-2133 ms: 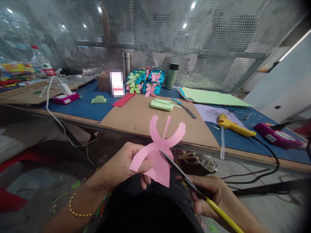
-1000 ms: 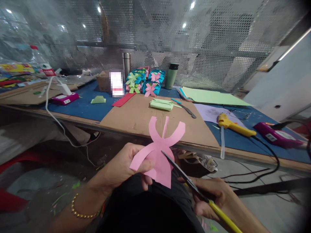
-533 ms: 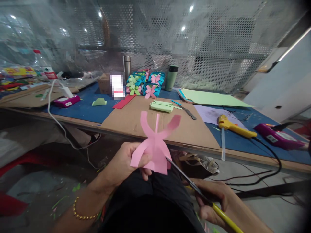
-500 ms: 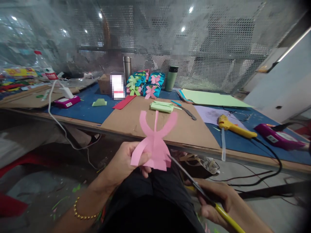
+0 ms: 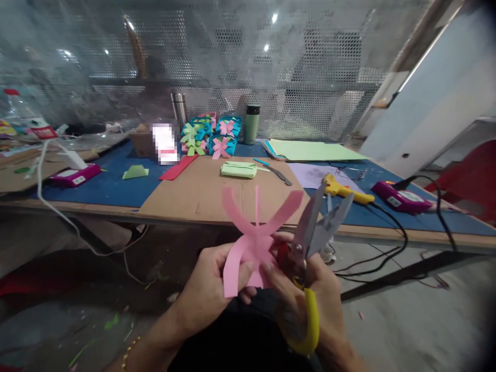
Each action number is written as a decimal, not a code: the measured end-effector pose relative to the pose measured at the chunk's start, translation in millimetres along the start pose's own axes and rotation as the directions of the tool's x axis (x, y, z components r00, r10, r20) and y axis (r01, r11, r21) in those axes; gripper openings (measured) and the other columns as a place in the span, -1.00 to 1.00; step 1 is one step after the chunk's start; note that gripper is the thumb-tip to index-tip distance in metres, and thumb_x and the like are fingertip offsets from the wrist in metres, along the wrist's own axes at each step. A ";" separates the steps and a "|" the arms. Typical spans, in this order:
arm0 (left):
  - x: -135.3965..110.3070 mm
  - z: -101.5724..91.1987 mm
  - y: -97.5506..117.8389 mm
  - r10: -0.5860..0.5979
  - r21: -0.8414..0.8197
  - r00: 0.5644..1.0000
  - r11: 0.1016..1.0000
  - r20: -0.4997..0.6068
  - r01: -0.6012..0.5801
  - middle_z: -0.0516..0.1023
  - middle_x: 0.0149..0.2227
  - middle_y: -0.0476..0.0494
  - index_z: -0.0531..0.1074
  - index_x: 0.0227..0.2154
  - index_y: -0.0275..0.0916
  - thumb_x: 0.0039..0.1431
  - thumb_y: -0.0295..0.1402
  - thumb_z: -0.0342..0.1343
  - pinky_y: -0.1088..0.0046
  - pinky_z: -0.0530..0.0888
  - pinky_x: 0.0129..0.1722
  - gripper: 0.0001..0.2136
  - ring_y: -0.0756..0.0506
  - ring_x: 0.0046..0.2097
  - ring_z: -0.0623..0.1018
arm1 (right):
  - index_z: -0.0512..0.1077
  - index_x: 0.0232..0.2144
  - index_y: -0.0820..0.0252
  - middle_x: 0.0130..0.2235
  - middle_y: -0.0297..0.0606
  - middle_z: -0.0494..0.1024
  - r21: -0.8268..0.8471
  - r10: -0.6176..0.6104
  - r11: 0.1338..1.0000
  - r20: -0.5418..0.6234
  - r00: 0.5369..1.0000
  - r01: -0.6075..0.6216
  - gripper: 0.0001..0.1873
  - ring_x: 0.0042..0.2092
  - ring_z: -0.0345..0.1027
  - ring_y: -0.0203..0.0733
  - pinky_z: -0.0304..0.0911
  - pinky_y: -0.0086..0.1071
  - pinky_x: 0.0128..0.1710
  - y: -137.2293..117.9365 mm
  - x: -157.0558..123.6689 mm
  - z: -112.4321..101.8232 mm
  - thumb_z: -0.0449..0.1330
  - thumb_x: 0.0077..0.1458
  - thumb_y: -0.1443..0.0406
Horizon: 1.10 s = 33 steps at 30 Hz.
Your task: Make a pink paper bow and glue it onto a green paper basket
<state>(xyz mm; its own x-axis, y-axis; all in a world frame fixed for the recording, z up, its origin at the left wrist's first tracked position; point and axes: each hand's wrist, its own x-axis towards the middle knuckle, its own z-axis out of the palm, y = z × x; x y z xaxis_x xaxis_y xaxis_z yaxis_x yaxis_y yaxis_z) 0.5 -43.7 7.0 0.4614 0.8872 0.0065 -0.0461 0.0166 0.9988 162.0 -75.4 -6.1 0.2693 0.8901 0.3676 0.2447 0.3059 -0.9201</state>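
Pink paper cut into a bow shape with curved strips is held in front of the table edge. My left hand is closed on its lower left part, thumb on top. The thumb and fingers of my right hand pinch the paper's lower right side. That same hand also keeps hold of scissors with yellow handles, their blades parted and pointing up and away from the paper. Part of the paper's lower edge is hidden by my fingers.
On the table's cardboard sheet lie a folded green paper bundle and a dark blade tool. A yellow glue gun is at the right. Blue bundles with paper bows stand behind, beside a green tumbler.
My right hand has brought the scissors up, away from the paper's cut edge, with the blades now apart and upward. Its fingers now grip the paper too. The view has shifted right.
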 end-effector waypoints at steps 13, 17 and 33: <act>-5.0 -35.8 5.7 -0.031 -0.131 0.938 0.988 0.345 0.081 0.55 0.03 -0.24 0.47 0.07 -0.22 0.10 -0.25 0.26 0.22 0.38 0.11 -0.55 -0.23 0.04 0.51 | 0.49 -0.10 0.14 -0.29 -0.27 0.64 -0.029 0.047 0.999 0.052 0.998 -0.046 -0.66 -0.30 0.55 -0.15 0.49 -0.36 -0.34 -0.2 6.3 -0.4 0.33 0.04 0.23; 8.3 -27.0 7.3 -0.098 0.031 0.993 0.995 0.069 0.096 0.61 -0.20 -0.13 0.56 -0.12 -0.25 0.15 -0.30 0.23 0.44 0.43 -0.20 -0.75 -0.10 -0.21 0.53 | 0.49 -0.10 0.12 -0.27 -0.26 0.64 -0.030 0.007 1.000 0.090 0.996 -0.005 -0.68 -0.29 0.54 -0.16 0.49 -0.35 -0.32 -1.9 7.0 3.2 0.32 0.06 0.22; 17.3 -41.8 23.3 0.041 0.237 0.999 0.971 -0.022 -0.035 0.41 -0.52 -0.01 0.51 -0.50 -0.33 0.14 -0.27 0.21 0.52 0.27 -0.43 -0.78 0.02 -0.44 0.34 | 0.48 -0.05 0.13 -0.34 -0.31 0.58 -0.086 0.027 0.996 0.083 0.996 -0.020 -0.60 -0.37 0.49 -0.21 0.43 -0.42 -0.40 1.1 10.0 -7.9 0.33 0.07 0.13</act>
<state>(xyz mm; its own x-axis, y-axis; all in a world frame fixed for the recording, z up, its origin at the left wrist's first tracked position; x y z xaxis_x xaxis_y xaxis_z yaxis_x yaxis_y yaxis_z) -29.6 -8.7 28.3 0.4395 0.8971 0.0466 0.1487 -0.1238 0.9811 172.3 -68.9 -2.3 0.1977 0.9231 0.3299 0.3182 0.2579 -0.9123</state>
